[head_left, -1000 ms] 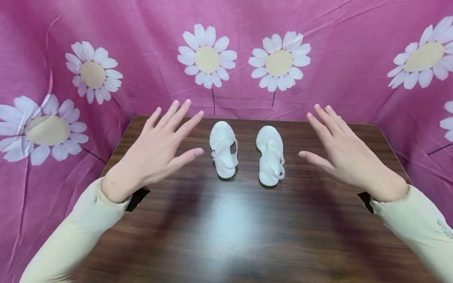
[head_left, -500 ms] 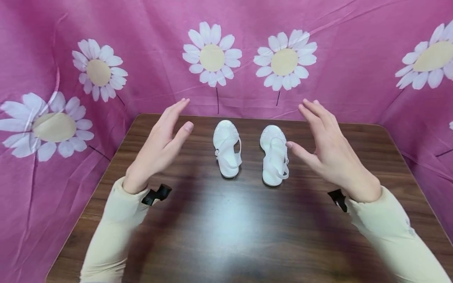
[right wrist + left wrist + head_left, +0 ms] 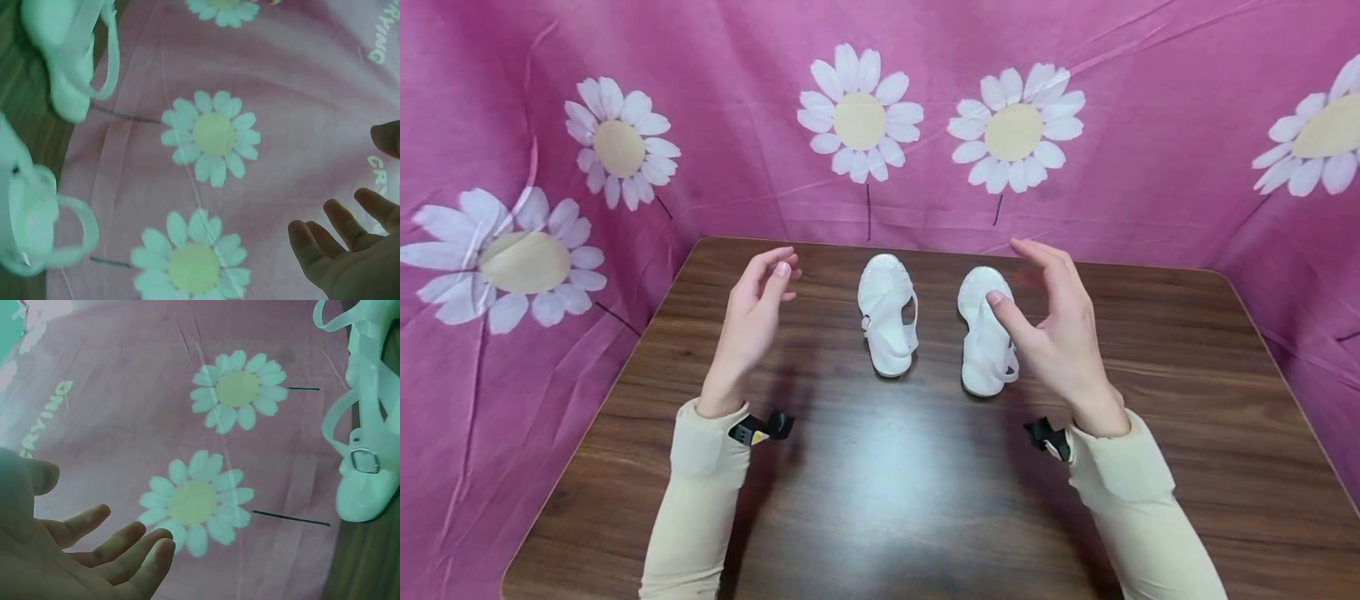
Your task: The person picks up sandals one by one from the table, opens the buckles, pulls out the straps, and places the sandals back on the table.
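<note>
Over a brown wood-grain table (image 3: 887,492) we see a left hand (image 3: 748,325) and a right hand (image 3: 1062,346), each holding nothing. L fingers (image 3: 156,565): loosely bent, slightly apart, thumb clear of them. R fingers (image 3: 306,247): also bent & unclamped, w/ the R thumb (image 3: 1013,320) well apart from the rest. A white L sandal (image 3: 887,317) rests sole-down to the right of the L fingers, well apart from them; its match, the R sandal (image 3: 983,350), rests nearer, just left of & below the R fingers, partly hidden by the R thumb in the head view. We find no contact: the R wrist view shows a gap. Step in hand, as we judge it: the reach stage, nothing gripped yet. Next move prob. calls for lowering the fingers & closing them on the sandals' sides, maybe one hand per sandal. Counts: 2 hands, 2 sandals, 1 table; 2 cream sleeves (image 3: 696,517) & 2 black wrist devices (image 3: 763,427), one per arm, behind the fingers; 1 pink backdrop (image 3: 737,125) beyond the fingertips, w/ 5 printed daisies (image 3: 860,121) whole or partial in the head view.
</note>
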